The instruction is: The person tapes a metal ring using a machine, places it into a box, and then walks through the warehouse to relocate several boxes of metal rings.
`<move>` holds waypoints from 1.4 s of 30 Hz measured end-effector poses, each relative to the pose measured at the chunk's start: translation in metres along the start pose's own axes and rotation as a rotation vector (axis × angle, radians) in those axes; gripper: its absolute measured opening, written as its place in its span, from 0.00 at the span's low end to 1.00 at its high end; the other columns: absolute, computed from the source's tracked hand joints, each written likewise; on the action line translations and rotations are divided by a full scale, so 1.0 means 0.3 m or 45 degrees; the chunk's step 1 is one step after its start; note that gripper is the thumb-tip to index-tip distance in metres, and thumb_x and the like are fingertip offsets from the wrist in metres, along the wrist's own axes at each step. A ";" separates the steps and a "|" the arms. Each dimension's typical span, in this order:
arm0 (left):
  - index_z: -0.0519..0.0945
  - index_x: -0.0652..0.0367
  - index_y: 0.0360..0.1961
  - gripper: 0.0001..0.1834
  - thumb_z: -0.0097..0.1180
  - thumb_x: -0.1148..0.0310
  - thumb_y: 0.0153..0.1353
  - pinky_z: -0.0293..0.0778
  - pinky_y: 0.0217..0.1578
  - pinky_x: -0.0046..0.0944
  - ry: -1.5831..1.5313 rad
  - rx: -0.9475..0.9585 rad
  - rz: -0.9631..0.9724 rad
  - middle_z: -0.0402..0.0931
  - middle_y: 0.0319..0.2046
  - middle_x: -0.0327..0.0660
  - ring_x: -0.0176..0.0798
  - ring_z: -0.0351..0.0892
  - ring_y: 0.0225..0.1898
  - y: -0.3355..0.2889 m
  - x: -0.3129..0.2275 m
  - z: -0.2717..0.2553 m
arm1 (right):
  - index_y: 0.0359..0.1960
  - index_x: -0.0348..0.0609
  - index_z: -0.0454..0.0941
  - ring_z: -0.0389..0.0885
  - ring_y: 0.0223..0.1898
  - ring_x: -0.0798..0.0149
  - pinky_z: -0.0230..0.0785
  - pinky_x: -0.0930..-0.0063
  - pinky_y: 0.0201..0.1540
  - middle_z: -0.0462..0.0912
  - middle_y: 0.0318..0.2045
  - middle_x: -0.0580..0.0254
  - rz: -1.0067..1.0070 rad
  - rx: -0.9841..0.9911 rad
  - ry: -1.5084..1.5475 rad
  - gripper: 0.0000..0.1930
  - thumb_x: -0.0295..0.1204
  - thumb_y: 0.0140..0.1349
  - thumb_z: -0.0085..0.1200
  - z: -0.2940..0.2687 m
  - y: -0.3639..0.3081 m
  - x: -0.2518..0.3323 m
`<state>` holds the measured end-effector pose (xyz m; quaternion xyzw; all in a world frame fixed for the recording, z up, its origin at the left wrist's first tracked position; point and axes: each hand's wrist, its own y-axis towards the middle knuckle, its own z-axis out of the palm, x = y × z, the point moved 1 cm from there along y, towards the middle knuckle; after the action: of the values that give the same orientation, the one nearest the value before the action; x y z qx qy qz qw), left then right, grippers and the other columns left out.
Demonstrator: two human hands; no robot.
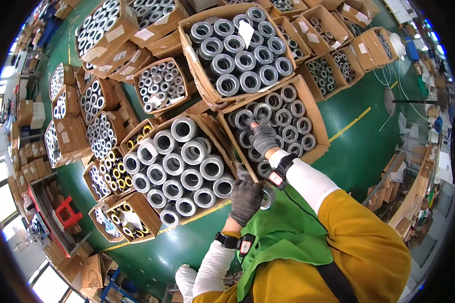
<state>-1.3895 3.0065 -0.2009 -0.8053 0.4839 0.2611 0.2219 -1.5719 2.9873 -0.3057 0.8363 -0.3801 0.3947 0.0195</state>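
Both my hands wear grey knitted gloves. My right hand [264, 138] reaches into an open cardboard box [318, 113] of thick metal rings. Its fingers are closed at the rim of one metal ring [243, 119] at the left of that box; they are slightly blurred. Close to the box's near corner is my left hand [246, 203], fingers curled. Another metal ring [269, 198] shows at its right side, in front of the green apron, and seems to be in its grip. The glove hides part of that ring.
Left of my hands stands a box of larger metal sleeves [191, 179]. A fuller, taller box [202, 83] rises behind. More boxes of rings [162, 83] are stacked far left and at the back. A red stool [68, 212] stands left on the green floor [359, 146].
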 end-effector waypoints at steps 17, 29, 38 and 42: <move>0.76 0.50 0.22 0.06 0.53 0.63 0.42 0.63 0.36 0.44 0.253 0.094 -0.084 0.74 0.21 0.40 0.44 0.74 0.28 0.173 -0.004 0.017 | 0.52 0.43 0.66 0.69 0.51 0.58 0.60 0.71 0.53 0.71 0.48 0.51 -0.196 0.523 0.119 0.21 0.34 0.55 0.49 -0.283 0.123 -0.066; 0.81 0.50 0.25 0.08 0.50 0.64 0.46 0.60 0.45 0.47 0.607 0.401 -0.230 0.77 0.29 0.41 0.46 0.74 0.37 0.223 0.004 0.211 | 0.39 0.41 0.74 0.75 0.34 0.63 0.67 0.71 0.41 0.78 0.32 0.59 -0.223 0.220 0.343 0.11 0.27 0.52 0.49 -0.430 -0.215 -0.477; 0.79 0.52 0.31 0.11 0.50 0.61 0.50 0.69 0.33 0.48 0.032 0.146 -0.252 0.75 0.25 0.48 0.51 0.74 0.29 -0.122 -0.130 0.136 | 0.35 0.45 0.76 0.76 0.34 0.50 0.68 0.61 0.38 0.77 0.30 0.51 -0.398 0.575 -0.156 0.13 0.36 0.50 0.48 -0.421 -0.208 -0.233; 0.79 0.50 0.26 0.10 0.49 0.59 0.51 0.71 0.28 0.48 -0.100 0.129 -0.432 0.75 0.26 0.46 0.53 0.75 0.27 -0.333 -0.086 0.201 | 0.33 0.45 0.76 0.76 0.31 0.50 0.68 0.60 0.35 0.78 0.27 0.50 -0.429 0.617 -0.175 0.11 0.35 0.50 0.48 -0.318 -0.249 -0.203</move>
<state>-1.3226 3.1037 -0.2203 -0.8523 0.3447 0.2263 0.3217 -1.6092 3.1100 -0.2613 0.8926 -0.1311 0.4077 -0.1412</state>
